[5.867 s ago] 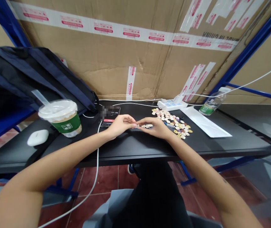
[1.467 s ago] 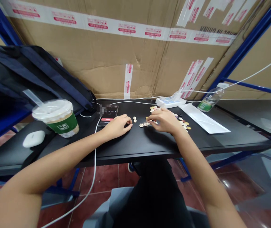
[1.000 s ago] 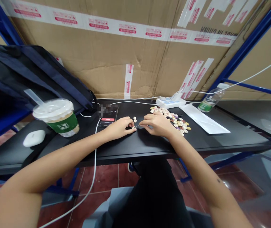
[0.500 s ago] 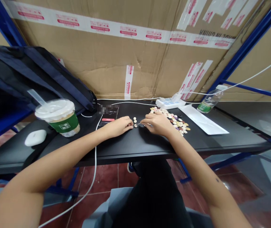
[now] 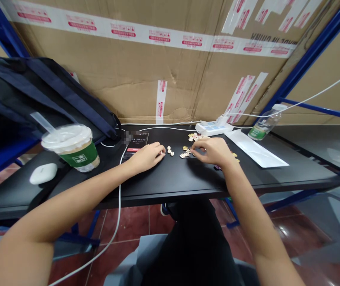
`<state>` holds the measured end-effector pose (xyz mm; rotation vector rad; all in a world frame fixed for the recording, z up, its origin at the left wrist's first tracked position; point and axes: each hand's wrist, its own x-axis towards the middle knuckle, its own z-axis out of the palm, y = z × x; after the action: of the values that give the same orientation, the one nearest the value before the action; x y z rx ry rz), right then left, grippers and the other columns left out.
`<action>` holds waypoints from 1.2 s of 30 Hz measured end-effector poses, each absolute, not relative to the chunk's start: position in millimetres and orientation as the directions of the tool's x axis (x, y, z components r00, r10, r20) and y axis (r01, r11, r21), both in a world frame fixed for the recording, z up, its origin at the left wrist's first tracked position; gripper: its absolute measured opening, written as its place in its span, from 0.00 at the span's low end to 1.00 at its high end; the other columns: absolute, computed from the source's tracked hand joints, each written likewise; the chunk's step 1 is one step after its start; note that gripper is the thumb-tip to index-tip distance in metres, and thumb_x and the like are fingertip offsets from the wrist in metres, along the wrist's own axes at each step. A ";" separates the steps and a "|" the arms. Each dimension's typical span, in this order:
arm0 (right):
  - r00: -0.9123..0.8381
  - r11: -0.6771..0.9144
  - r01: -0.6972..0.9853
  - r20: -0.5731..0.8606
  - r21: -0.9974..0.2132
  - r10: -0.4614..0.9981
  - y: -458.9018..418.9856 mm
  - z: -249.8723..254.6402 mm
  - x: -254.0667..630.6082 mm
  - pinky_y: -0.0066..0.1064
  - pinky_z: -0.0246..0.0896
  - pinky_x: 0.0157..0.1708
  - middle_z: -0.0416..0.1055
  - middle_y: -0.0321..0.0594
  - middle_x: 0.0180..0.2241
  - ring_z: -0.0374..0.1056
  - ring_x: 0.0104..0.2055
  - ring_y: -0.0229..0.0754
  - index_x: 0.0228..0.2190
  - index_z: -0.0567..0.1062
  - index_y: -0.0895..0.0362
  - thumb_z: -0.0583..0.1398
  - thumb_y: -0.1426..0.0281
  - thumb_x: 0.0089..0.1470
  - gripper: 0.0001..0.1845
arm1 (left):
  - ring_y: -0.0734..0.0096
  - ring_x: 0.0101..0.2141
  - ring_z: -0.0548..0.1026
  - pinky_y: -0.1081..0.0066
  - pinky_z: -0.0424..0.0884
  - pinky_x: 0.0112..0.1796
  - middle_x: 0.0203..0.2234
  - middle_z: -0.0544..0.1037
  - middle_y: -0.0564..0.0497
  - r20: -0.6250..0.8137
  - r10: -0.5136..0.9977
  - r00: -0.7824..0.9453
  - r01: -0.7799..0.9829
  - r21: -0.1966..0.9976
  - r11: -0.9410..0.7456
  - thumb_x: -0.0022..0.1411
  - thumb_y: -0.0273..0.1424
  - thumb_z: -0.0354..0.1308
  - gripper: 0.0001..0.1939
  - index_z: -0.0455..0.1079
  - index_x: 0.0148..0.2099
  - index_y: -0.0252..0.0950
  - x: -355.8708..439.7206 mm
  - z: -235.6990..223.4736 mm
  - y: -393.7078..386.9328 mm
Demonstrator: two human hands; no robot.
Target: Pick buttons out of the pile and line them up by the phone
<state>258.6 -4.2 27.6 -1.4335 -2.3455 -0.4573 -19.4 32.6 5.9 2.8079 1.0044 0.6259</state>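
Observation:
My left hand (image 5: 149, 155) rests on the black tabletop, thumb and fingers pinched together. A tiny pale piece shows at its fingertips, too small to name. Just right of it lie a few small round buttons (image 5: 169, 151). My right hand (image 5: 213, 151) is curled over the table, thumb and index tips brought together beside a small cluster of pale striped buttons (image 5: 184, 155). Whatever is between those tips is too small to make out. A yellowish button (image 5: 185, 148) lies behind the cluster. More mixed buttons (image 5: 196, 137) are partly hidden behind my right hand.
A phone (image 5: 137, 141) showing a timer lies behind my left hand. At left stand a lidded drink cup (image 5: 80, 155), an earbud case (image 5: 43, 173) and a backpack (image 5: 65, 95). A power strip (image 5: 213, 128), white envelope (image 5: 256, 149) and bottle (image 5: 267, 123) are at right.
My right hand has moved right, away from my left hand, and uncovered a cluster of buttons. The thin line between the hands no longer shows. My left hand has barely moved.

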 end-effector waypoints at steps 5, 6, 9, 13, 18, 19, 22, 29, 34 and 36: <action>-0.463 0.469 0.877 0.444 0.103 0.767 -3.1 27.1 258.4 0.32 0.53 0.34 0.79 0.37 0.32 0.73 0.36 0.43 0.31 0.81 0.52 0.59 0.64 0.56 0.10 | 0.67 0.37 0.74 0.68 0.69 0.41 0.38 0.73 0.48 0.327 0.633 0.702 0.593 0.223 -0.773 0.67 0.30 0.52 0.07 0.71 0.43 0.36 -18.7 6.3 31.4; -0.473 0.477 0.872 0.441 0.111 0.763 -2.6 26.7 257.8 0.32 0.54 0.35 0.79 0.37 0.32 0.73 0.37 0.43 0.31 0.81 0.53 0.59 0.64 0.56 0.10 | 0.67 0.37 0.74 0.68 0.69 0.41 0.38 0.73 0.48 0.327 0.632 0.703 0.592 0.225 -0.774 0.67 0.30 0.52 0.07 0.71 0.43 0.36 -18.6 6.2 31.4; -0.505 0.506 0.853 0.438 0.125 0.744 -2.2 25.6 255.0 0.33 0.54 0.37 0.79 0.37 0.32 0.73 0.38 0.43 0.31 0.80 0.53 0.59 0.65 0.57 0.10 | 0.67 0.37 0.73 0.68 0.69 0.41 0.37 0.73 0.48 0.331 0.631 0.702 0.585 0.236 -0.776 0.67 0.31 0.52 0.07 0.71 0.42 0.35 -18.4 6.4 30.7; -0.572 0.568 0.808 0.438 0.155 0.693 -3.8 23.2 244.2 0.33 0.51 0.37 0.78 0.38 0.31 0.71 0.35 0.41 0.31 0.80 0.54 0.59 0.66 0.59 0.10 | 0.68 0.36 0.72 0.68 0.68 0.40 0.36 0.72 0.49 0.337 0.611 0.716 0.536 0.295 -0.791 0.66 0.35 0.55 0.09 0.71 0.42 0.35 -16.6 6.9 27.4; -0.688 0.673 0.705 0.447 0.225 0.572 -4.0 16.0 224.4 0.33 0.48 0.34 0.76 0.39 0.30 0.68 0.33 0.39 0.35 0.80 0.54 0.56 0.64 0.64 0.13 | 0.68 0.35 0.71 0.70 0.67 0.37 0.34 0.72 0.49 0.302 0.605 0.737 0.486 0.384 -0.785 0.65 0.40 0.58 0.12 0.71 0.39 0.35 -13.0 6.4 25.6; -0.699 0.681 0.694 0.447 0.233 0.558 -3.6 14.8 222.1 0.33 0.47 0.33 0.75 0.39 0.30 0.68 0.32 0.39 0.35 0.80 0.54 0.55 0.64 0.64 0.14 | 0.68 0.35 0.71 0.70 0.67 0.36 0.34 0.72 0.49 0.289 0.607 0.740 0.485 0.395 -0.780 0.65 0.39 0.58 0.12 0.71 0.38 0.35 -12.7 6.4 26.1; -0.702 0.693 0.687 0.449 0.221 0.553 -2.8 13.3 219.9 0.32 0.46 0.32 0.75 0.39 0.29 0.67 0.32 0.38 0.35 0.79 0.55 0.56 0.65 0.64 0.13 | 0.69 0.33 0.71 0.70 0.67 0.36 0.33 0.73 0.49 0.245 0.605 0.758 0.469 0.439 -0.766 0.66 0.38 0.57 0.12 0.72 0.39 0.34 -12.7 7.5 28.6; -0.689 0.688 0.699 0.439 0.195 0.577 -4.2 16.3 221.3 0.32 0.47 0.33 0.74 0.38 0.29 0.67 0.32 0.38 0.34 0.79 0.54 0.55 0.65 0.64 0.13 | 0.70 0.32 0.71 0.70 0.67 0.36 0.33 0.73 0.49 0.214 0.578 0.787 0.441 0.460 -0.771 0.67 0.36 0.53 0.11 0.73 0.42 0.34 -13.6 11.9 30.7; -0.692 0.689 0.698 0.430 0.194 0.580 -5.3 17.2 220.6 0.32 0.47 0.32 0.74 0.39 0.29 0.67 0.32 0.38 0.34 0.79 0.54 0.55 0.65 0.64 0.13 | 0.70 0.31 0.70 0.71 0.68 0.35 0.31 0.71 0.50 0.215 0.555 0.804 0.442 0.410 -0.798 0.63 0.31 0.55 0.05 0.70 0.39 0.35 -14.8 10.6 32.9; -0.691 0.685 0.700 0.435 0.202 0.578 -4.7 16.8 221.3 0.32 0.47 0.33 0.75 0.39 0.29 0.67 0.33 0.39 0.34 0.79 0.54 0.55 0.65 0.64 0.14 | 0.70 0.33 0.71 0.71 0.68 0.36 0.32 0.71 0.50 0.215 0.556 0.803 0.466 0.355 -0.810 0.61 0.28 0.54 0.04 0.69 0.38 0.35 -15.5 10.6 33.0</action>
<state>221.3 -4.7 16.8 -1.0058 -2.5608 -0.5081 -15.5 33.0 10.6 2.7059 0.7851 0.4503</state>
